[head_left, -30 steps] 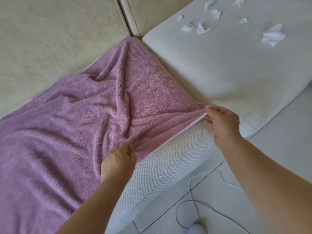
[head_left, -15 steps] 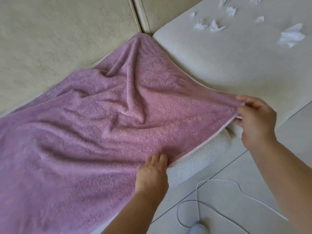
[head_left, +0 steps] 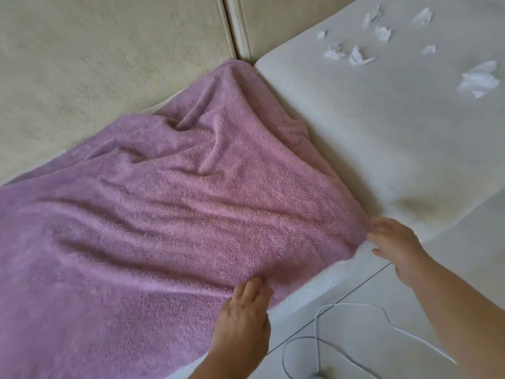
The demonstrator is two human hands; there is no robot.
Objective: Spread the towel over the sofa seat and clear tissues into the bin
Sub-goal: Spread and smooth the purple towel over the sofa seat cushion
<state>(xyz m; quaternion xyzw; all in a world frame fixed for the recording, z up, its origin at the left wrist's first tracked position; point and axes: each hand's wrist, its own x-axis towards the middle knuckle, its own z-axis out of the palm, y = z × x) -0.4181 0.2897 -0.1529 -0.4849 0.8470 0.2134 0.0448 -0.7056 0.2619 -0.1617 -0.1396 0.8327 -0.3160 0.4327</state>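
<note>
- The towel (head_left: 169, 220) was thick terry cloth, fuzzy and matt.
- The sofa seat (head_left: 382, 138) was soft napped fabric; its front edge (head_left: 308, 289) was coarse white mesh knit.
- The tissues (head_left: 478, 80) were thin crumpled paper.
- The floor tiles (head_left: 451, 255) looked smooth, faintly glossy.

A white cable (head_left: 352, 304) loops across the tiled floor (head_left: 470, 242).

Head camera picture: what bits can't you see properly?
- Bin: nowhere in the head view, so its place is unknown.
- Towel: its left part is cut off by the frame edge.
- Right hand: blurred at the towel corner; pinching or only touching, cannot tell.
- White cable: its end runs off the bottom edge.
</note>
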